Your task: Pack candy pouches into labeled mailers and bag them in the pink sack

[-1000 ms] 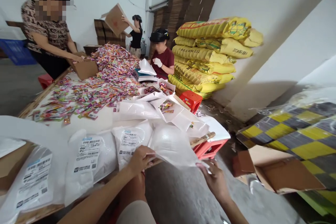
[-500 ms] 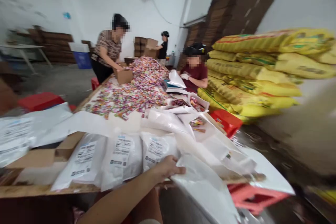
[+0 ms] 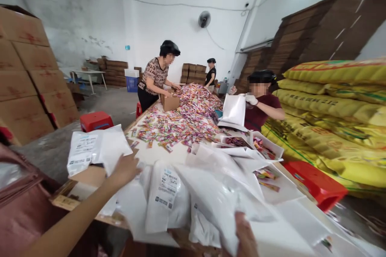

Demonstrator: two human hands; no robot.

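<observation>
My right hand is at the bottom edge, closed on the side of a plump white mailer bag, its thumb on top. The bag leans across the table over other bags. My left hand is stretched out to the left, fingers apart but slightly blurred. It hovers by the corner of a white sheet-like bag; whether it touches is unclear. Beside that lies a labelled white bag on an open carton. A filled bag with a printed label stands between my hands.
Small colourful packets are heaped along the table. A person at the far left side handles a brown box; another at the right, in gloves, holds a white bag. Red stools flank the table; yellow sacks are stacked right.
The view has swung left. My left hand has let go of the white bag at the right and reached left. My right hand now shows, gripping a filled mailer bag over the table.
</observation>
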